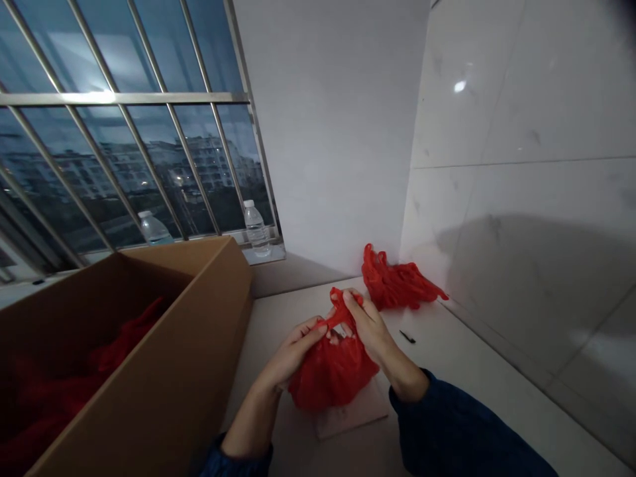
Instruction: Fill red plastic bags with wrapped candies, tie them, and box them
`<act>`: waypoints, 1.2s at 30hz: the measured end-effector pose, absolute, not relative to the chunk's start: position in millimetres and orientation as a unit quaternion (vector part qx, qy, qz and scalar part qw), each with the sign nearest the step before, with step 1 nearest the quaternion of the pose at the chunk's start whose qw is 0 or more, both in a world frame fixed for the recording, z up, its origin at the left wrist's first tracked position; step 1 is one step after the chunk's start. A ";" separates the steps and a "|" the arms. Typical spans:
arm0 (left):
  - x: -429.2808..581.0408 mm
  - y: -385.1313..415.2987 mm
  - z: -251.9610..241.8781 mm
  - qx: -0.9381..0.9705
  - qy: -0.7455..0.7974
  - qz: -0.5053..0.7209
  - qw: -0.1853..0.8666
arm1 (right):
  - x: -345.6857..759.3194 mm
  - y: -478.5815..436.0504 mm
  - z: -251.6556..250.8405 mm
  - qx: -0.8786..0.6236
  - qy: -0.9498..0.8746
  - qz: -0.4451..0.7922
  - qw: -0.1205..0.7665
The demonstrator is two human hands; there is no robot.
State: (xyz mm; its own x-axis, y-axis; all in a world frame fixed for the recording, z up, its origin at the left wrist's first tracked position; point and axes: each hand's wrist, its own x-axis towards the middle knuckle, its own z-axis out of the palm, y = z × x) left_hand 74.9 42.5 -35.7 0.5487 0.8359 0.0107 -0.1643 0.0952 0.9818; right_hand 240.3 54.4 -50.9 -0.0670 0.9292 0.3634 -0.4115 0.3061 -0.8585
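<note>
A filled red plastic bag [332, 377] stands in front of me, its top gathered between both hands. My left hand [301, 343] pinches a handle of the bag from the left. On the other side my right hand [366, 321] grips the other handle near the top, fingers closed. Something pale shows through the opening between the handles, but I cannot make out what it is. Under the bag lies a flat, pale square piece [354, 416], partly covered by it.
A large cardboard box [218, 331] on the left holds red bags [124, 338]. More crumpled red bags [402, 285] lie in the back corner. A small black object [407, 336] rests on the white surface [447, 351]. Two plastic bottles, one clear bottle [257, 230] included, stand by the barred window.
</note>
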 end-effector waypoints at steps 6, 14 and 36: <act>85.2 41.3 -49.2 0.489 0.291 0.447 0.690 | 241.2 49.9 -52.1 -0.260 -0.590 0.502 0.576; 81.3 35.7 -46.0 0.587 0.334 0.382 0.631 | 230.9 39.6 -53.4 -0.300 -0.585 0.503 0.561; 78.5 24.6 -30.0 0.515 0.336 0.419 0.668 | 254.0 25.9 -41.3 -0.345 -0.760 0.053 0.549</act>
